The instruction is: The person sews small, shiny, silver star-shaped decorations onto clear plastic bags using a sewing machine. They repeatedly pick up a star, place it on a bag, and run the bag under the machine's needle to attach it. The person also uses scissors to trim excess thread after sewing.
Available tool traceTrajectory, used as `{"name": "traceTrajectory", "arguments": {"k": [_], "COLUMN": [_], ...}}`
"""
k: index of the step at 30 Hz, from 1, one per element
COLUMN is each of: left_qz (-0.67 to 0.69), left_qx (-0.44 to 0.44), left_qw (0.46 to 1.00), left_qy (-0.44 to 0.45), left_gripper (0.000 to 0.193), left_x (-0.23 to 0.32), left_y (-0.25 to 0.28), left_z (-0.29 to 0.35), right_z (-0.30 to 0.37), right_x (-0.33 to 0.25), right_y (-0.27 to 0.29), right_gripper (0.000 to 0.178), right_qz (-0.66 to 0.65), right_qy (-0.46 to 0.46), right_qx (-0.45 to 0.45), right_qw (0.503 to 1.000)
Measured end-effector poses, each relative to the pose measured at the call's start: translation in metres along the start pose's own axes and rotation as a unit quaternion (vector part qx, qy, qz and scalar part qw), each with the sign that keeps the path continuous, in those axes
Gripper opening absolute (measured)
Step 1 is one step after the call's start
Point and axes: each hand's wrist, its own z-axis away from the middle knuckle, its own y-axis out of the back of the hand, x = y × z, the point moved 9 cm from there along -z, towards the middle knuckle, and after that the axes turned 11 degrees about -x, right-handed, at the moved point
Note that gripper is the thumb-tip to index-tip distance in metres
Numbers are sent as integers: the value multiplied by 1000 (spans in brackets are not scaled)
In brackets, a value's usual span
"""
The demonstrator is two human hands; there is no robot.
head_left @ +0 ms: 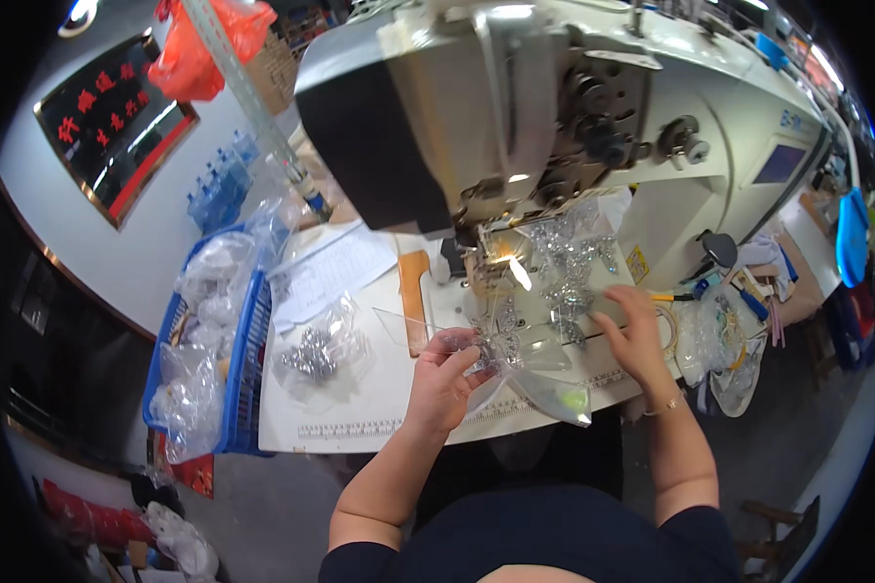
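White sewing machine [710,107] looms closest, its head filling 12 o'clock and its arm running toward 2 o'clock; needle area lit bright just above picture centre.

Head view, clock taken from picture centre. Left hand [440,387] at 6 o'clock: thumb and fingers pinch a clear plastic piece [556,395] set with silvery ornament. Piece lies below the needle area, its clear flaps fanning toward 5 o'clock. Right hand [639,335] at 4 o'clock: fingers spread and bent, palm down, grasping nothing visible. Fingertips just beside a run of silvery glittering trim [572,291] at 3 o'clock; contact cannot be told.

White table [287,418] carries a printed ruler strip [350,428] along its near edge, 7 to 5 o'clock. Orange-brown strip [413,291] just left of centre. Clear bag with silvery bits [313,355] at 8 o'clock; paper sheet [345,267] at 10 o'clock, farther back. Blue basket [246,364] beside the table between 8 and 9 o'clock, heaped with clear plastic bags [190,389]. Blue-handled tool [752,303] at 3 o'clock, well apart from the right hand.
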Motion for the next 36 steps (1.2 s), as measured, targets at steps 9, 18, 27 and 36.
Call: {"name": "traceTrajectory", "arguments": {"k": [9,18,27,36], "left_qz": [-11,-45,1,13], "left_qx": [48,91,76,75], "left_qw": [999,993,997,997], "left_qy": [-15,-64,-25,-25], "left_gripper": [21,23,21,20], "left_x": [-7,-1,-24,-22], "left_y": [2,17,9,10], "left_z": [29,61,63,75], "right_z": [53,52,63,56], "right_x": [53,36,-97,-128], "right_y": [-20,-20,-21,-40], "right_gripper": [14,20,37,25], "right_qz": [159,117,-139,-99], "right_qy": [-54,-23,123,154], "right_qx": [-16,48,-57,-19], "right_qw": [986,992,981,983]}}
